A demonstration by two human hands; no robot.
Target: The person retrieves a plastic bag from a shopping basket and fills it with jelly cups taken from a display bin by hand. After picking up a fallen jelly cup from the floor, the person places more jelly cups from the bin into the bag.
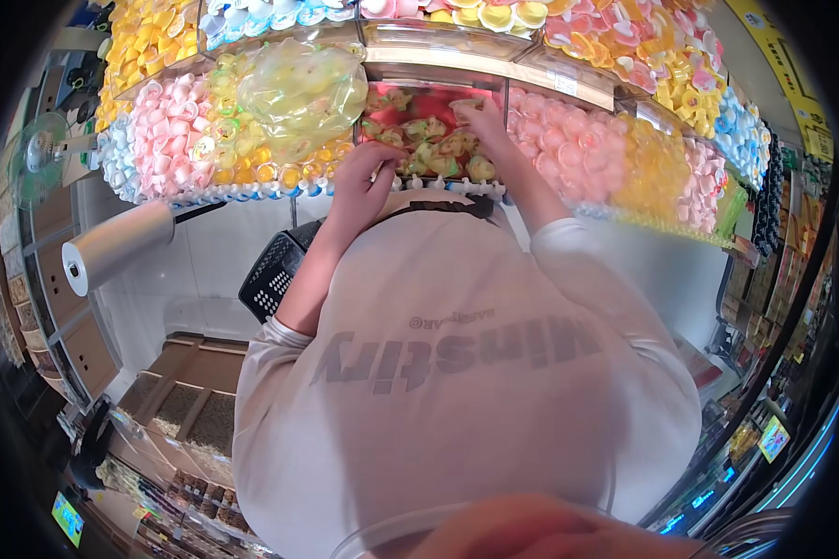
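My right hand (483, 126) reaches into a red-lined bin (421, 102), with its fingertips pinched on a small clear-wrapped sweet (460, 110). Green, yellow and red wrapped sweets (431, 130) lie in this bin below and beside the hand. At the bin's front left corner is my left hand (368, 175), its fingers curled and thumb bent inward. Whatever those fingers hold, if anything, is too small to make out. A large clear plastic bag (300, 88) of greenish pieces rests on the bins left of my hands.
Pink jelly cups (569, 149) fill the bin to the right. Orange-yellow cups (291, 175) line the front left. Below the counter are a roll of plastic bags (121, 247) and a black basket (275, 270). A green fan (42, 158) stands at far left.
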